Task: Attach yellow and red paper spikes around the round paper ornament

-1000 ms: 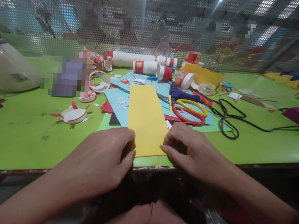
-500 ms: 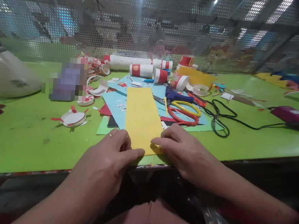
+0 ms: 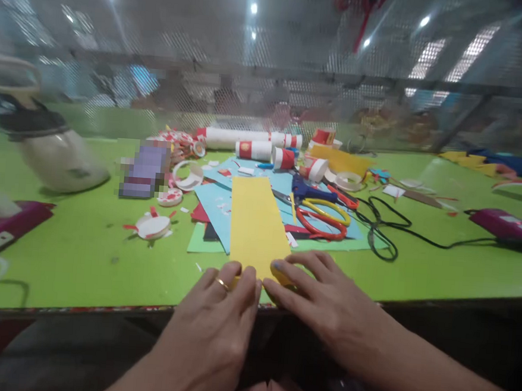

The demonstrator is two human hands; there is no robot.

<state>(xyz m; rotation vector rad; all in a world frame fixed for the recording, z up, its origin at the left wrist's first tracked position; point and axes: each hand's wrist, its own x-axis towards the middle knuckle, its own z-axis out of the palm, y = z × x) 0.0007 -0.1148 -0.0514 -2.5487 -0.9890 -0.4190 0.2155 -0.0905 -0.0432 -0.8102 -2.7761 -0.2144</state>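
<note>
A yellow paper strip (image 3: pixel 259 219) lies lengthwise over light blue sheets (image 3: pixel 211 207), its near end at the table's front edge. My left hand (image 3: pixel 223 318) pinches the left part of that near end, which looks curled up under the fingers; a ring is on one finger. At the right part of the same end, my right hand (image 3: pixel 321 289) has its thumb and fingers closed on the paper. Just right of the strip lie scissors with red and yellow handles (image 3: pixel 324 221) and a blue glue gun (image 3: pixel 310 190).
Paper cups (image 3: pixel 253 149) lie at the back. A phone (image 3: pixel 144 172), a white bottle (image 3: pixel 62 158) and a purple power strip (image 3: pixel 13 226) are on the left. A black cable (image 3: pixel 428 237) runs to another purple power strip (image 3: pixel 509 228) on the right.
The view has tilted up and turned slightly left. My left hand's fingers have moved over the strip's near end, closer to my right hand, and that end now looks curled.
</note>
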